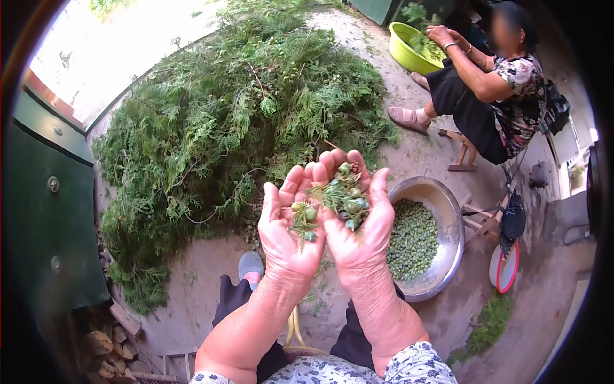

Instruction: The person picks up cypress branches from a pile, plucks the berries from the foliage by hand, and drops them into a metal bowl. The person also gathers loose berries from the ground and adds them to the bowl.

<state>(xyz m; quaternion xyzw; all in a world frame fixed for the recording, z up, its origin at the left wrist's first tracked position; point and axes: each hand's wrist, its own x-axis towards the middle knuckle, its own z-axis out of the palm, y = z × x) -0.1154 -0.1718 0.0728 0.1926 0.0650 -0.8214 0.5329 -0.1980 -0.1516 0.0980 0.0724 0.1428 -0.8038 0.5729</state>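
Note:
Side by side, palms up and cupped, my two hands are raised in front of me in the head view. My left hand (284, 233) carries a few small green cones with a bit of leafy sprig (304, 219). A larger clump of green conifer cones and sprigs (345, 200) rests in my right hand (369, 230), whose fingers curl up around it. Just right of that hand is a metal basin (449, 205) with many round green cones (412, 240) in it. Behind my fingertips lies a big heap of cut evergreen branches (236, 121).
A person (492, 86) sits on a wooden stool at the upper right, holding a sprig over a yellow-green tub (404, 48). Dark green cabinet doors (54, 217) stand at left, with firewood (109, 345) below. A red-rimmed round item (505, 267) is at right.

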